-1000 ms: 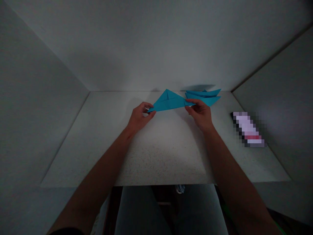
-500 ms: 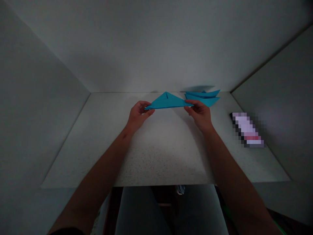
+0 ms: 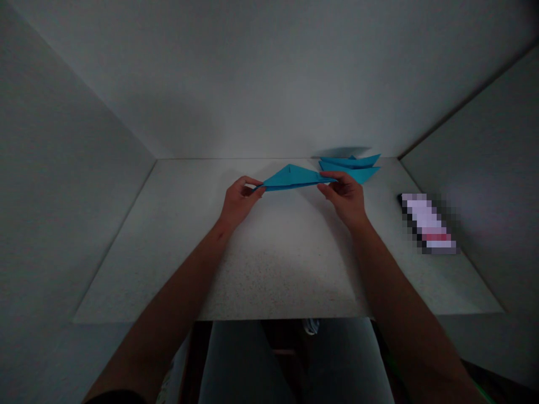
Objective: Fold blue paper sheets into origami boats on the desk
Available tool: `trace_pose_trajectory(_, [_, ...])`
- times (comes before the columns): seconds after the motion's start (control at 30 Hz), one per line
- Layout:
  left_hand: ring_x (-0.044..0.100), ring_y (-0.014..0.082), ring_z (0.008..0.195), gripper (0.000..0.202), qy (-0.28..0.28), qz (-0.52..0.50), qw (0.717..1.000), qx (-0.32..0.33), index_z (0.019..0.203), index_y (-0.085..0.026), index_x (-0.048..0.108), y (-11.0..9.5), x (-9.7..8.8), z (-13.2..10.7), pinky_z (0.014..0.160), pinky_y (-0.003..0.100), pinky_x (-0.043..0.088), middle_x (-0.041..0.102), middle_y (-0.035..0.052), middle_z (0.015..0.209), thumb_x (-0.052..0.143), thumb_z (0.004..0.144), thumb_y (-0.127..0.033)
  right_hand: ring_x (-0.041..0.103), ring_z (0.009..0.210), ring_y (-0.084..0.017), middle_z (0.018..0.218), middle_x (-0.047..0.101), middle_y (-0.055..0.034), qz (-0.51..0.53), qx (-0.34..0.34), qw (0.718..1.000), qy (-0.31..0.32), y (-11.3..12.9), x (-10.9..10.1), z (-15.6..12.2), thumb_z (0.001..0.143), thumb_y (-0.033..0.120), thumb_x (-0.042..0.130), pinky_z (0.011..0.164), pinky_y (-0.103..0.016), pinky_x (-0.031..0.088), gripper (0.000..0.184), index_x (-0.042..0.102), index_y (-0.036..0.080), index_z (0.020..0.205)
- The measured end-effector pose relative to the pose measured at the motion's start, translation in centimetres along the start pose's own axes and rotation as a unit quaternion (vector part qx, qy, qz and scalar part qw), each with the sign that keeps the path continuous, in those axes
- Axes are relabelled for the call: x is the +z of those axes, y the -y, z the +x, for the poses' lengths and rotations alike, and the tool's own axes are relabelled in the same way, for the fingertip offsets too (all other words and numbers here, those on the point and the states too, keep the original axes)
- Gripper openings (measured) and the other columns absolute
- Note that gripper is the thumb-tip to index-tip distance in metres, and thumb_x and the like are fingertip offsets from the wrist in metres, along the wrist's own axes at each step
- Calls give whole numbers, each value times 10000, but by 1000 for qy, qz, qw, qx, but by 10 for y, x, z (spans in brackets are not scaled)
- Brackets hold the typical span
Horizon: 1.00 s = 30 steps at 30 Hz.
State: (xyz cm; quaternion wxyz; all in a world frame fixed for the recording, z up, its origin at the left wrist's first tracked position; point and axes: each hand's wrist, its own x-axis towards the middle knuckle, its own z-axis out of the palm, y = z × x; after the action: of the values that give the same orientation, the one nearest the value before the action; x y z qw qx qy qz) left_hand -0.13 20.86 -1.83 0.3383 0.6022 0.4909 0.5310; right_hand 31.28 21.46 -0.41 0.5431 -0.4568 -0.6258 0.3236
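Head view. We see the left hand point(image 3: 239, 199) and the right hand point(image 3: 346, 196) each pinching one end tip of a blue folded paper point(image 3: 290, 177), thumb over fingers. The paper hangs between them just above the white table point(image 3: 278, 264), toward its far edge. Holding it by the tips likely keeps it taut and level. Similar folded papers point(image 3: 351, 167) lie stacked behind the right hand, probably parked clear of the hands. A blurred flat object point(image 3: 427, 223) rests far right.

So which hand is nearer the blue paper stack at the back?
Right. The right hand is just short of the stack; the left hand pinches the held paper farther left.
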Motion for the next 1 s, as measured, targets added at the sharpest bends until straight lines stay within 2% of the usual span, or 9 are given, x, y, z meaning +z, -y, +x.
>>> trace_pose_trajectory(0.1, [682, 110, 728, 131, 20, 88, 994, 55, 904, -221, 755, -6, -1, -4, 689, 253, 560, 766, 34, 1035, 841, 886, -319, 475, 565, -154, 655, 559, 54, -14, -9, 1000, -8, 3, 0, -1, 866, 574, 911, 565, -330, 441, 428, 780, 319, 1184])
trace_pose_trajectory(0.23, [654, 132, 681, 60, 105, 211, 970, 65, 935, -233, 752, -13, -1, -9, 694, 279, 529, 756, -2, 860, 803, 907, -248, 524, 610, -156, 759, 617, 34, -40, -41, 998, 4, 3, 2, -2, 915, 506, 859, 609, -334, 489, 351, 755, 317, 1192])
trace_pose_trajectory(0.3, [659, 139, 672, 138, 145, 232, 960, 61, 1039, -249, 748, -14, 1, -10, 691, 286, 517, 757, -17, 835, 791, 909, -232, 567, 659, -155, 890, 664, 10, -64, -68, 996, 13, 4, 4, -4, 927, 452, 832, 667, -349, 536, 315, 749, 319, 1200])
trace_pose_trajectory(0.4, [671, 142, 652, 338, 165, 216, 961, 52, 1228, -266, 702, -12, 3, -12, 673, 290, 508, 768, -27, 863, 787, 903, -232, 607, 727, -167, 1057, 669, -32, -112, -98, 989, 27, 8, 7, -6, 937, 411, 792, 740, -381, 587, 300, 756, 320, 1221])
trace_pose_trajectory(0.57, [662, 132, 606, 645, 204, 166, 963, 51, 1482, -285, 588, -10, 4, -13, 644, 280, 499, 783, -40, 902, 829, 884, -291, 618, 754, -185, 1187, 656, -81, -154, -100, 981, 59, 14, 12, -10, 986, 433, 744, 741, -403, 615, 384, 737, 325, 1354])
trace_pose_trajectory(0.7, [670, 140, 619, 806, 258, 151, 952, 69, 1580, -287, 536, -14, 4, -15, 644, 281, 500, 783, -46, 868, 862, 843, -289, 633, 794, -210, 1075, 687, -56, -154, -71, 985, 43, 9, 16, -11, 963, 488, 782, 765, -402, 620, 531, 677, 323, 1457])
trace_pose_trajectory(0.8, [679, 153, 641, 886, 286, 148, 943, 80, 1617, -286, 521, -17, 4, -17, 654, 295, 508, 798, -33, 885, 901, 818, -331, 658, 815, -231, 1001, 719, -43, -144, -36, 987, 60, 2, 20, -13, 917, 513, 819, 778, -416, 624, 607, 668, 285, 1459])
trace_pose_trajectory(0.9, [677, 163, 654, 882, 298, 144, 939, 90, 1620, -276, 540, -21, 4, -18, 672, 309, 517, 809, -18, 885, 913, 834, -417, 727, 927, -281, 1089, 771, -85, -122, -11, 988, 92, -2, 24, -15, 891, 532, 835, 836, -460, 645, 650, 668, 257, 1455])
trace_pose_trajectory(1.0, [690, 165, 680, 677, 318, 145, 930, 114, 1512, -274, 662, -26, 4, -18, 730, 328, 535, 828, 3, 908, 864, 903, -492, 757, 1091, -339, 1233, 786, -132, -100, -4, 988, 118, -3, 29, -18, 886, 519, 829, 932, -519, 651, 635, 679, 258, 1445])
